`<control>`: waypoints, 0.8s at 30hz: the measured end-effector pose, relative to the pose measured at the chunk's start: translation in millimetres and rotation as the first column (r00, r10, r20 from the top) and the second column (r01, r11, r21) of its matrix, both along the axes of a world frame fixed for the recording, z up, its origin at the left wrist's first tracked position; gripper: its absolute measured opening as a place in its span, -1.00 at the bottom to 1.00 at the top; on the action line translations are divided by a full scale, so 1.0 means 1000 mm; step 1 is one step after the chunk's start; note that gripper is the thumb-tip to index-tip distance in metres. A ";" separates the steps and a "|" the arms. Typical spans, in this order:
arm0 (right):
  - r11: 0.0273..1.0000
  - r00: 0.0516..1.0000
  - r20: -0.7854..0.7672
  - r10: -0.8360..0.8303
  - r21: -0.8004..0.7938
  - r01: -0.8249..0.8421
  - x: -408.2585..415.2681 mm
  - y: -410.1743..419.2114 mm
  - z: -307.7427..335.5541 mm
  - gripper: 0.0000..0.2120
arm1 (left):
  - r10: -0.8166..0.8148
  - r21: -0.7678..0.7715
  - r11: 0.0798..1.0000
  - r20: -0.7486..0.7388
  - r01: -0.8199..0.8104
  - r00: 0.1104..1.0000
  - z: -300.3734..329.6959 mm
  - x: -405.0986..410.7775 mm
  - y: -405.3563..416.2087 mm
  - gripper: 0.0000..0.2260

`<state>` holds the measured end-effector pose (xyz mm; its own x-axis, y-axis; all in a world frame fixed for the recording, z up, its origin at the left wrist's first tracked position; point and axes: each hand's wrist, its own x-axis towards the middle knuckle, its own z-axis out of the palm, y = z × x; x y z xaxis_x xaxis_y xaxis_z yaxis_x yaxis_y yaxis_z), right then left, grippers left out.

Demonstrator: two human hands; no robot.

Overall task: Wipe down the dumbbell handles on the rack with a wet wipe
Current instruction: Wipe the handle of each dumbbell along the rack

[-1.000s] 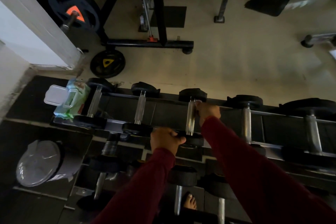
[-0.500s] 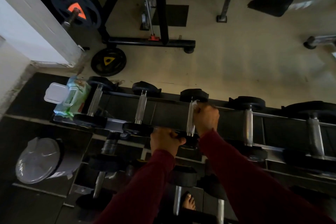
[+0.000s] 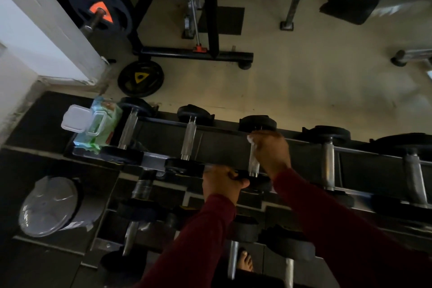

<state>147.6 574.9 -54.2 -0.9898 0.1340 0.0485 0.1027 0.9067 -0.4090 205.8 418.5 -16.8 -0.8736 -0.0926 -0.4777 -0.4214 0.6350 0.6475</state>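
Wipe at handle top, right hand around both.

Both arms reach forward in dark red sleeves; the right hand curls in a closed grip, the left hand curls lower down with thumb extended right

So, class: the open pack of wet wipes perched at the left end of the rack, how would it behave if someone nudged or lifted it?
The pack of wet wipes looks soft-sided, so it would probably sag when lifted. Its lid stands open, so it might flap. It lies at the end of the rack, so a nudge could tip it off.
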 end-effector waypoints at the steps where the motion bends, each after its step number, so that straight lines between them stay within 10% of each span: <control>1: 0.982 0.994 0.006 -0.111 -0.155 0.111 0.004 0.003 0.002 -0.78 | 0.005 0.018 1.000 0.006 -0.005 1.000 -0.001 0.000 -0.001 -0.78; 8: 0.428 0.721 0.380 -0.580 -0.610 0.667 -0.012 0.013 0.012 -0.88 | -0.020 0.026 0.999 0.001 0.020 1.000 -0.007 -0.004 -0.003 -0.78; 16: 0.619 0.814 0.381 -0.438 -0.529 0.581 -0.013 0.018 0.025 -0.84 | -0.074 0.016 0.997 -0.009 0.075 0.997 -0.010 -0.009 -0.004 -0.78; 24: 0.599 0.718 0.514 -0.469 -0.413 0.686 -0.011 0.015 0.019 -0.86 | -0.134 -0.016 0.991 -0.018 0.134 0.991 -0.008 -0.010 -0.006 -0.78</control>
